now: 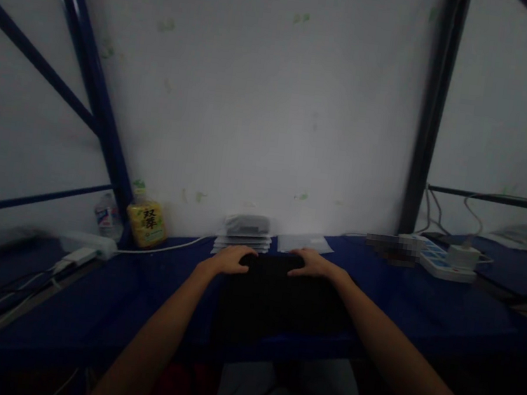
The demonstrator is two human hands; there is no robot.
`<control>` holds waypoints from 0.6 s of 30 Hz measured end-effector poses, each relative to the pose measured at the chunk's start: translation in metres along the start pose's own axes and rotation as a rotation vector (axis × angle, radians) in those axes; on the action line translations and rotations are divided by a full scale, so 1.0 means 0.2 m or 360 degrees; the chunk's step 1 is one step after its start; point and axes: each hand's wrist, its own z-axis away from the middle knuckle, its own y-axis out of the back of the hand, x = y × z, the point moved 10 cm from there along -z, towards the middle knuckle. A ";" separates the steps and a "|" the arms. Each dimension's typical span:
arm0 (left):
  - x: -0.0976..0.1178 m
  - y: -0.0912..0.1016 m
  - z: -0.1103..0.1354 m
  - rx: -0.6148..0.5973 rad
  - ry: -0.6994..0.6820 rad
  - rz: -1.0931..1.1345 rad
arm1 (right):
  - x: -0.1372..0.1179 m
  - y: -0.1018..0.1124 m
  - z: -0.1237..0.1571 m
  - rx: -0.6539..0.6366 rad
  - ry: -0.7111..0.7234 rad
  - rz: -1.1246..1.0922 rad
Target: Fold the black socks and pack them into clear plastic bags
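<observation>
A black folded cloth lies on the dark blue table in front of me, reaching to the near edge. My left hand rests on its far left corner with fingers curled over the cloth's edge. My right hand does the same at the far right corner. Just behind the cloth sits a low stack of flat clear packets with a grey bundle on top.
A yellow-labelled bottle and a small clear bottle stand at the back left by a blue metal post. White power strips lie at the left and right, with cables. A white wall is behind.
</observation>
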 end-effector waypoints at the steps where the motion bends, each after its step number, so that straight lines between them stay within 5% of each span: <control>1: -0.03 -0.01 0.01 -0.0033 0.0043 0.0062 | 0.01 0.00 0.00 -0.0010 -0.0010 0.0004; 10: -0.20 0.03 0.05 0.0175 0.0335 0.0250 | 0.15 0.04 -0.07 0.0117 -0.0298 0.0219; 15: -0.13 0.35 0.11 0.0785 0.0325 0.0274 | 0.05 0.35 -0.04 0.0654 -0.0170 -0.0091; 18: 0.04 0.46 0.16 0.0770 0.0026 0.0431 | -0.09 0.49 0.08 0.0720 0.0129 -0.0454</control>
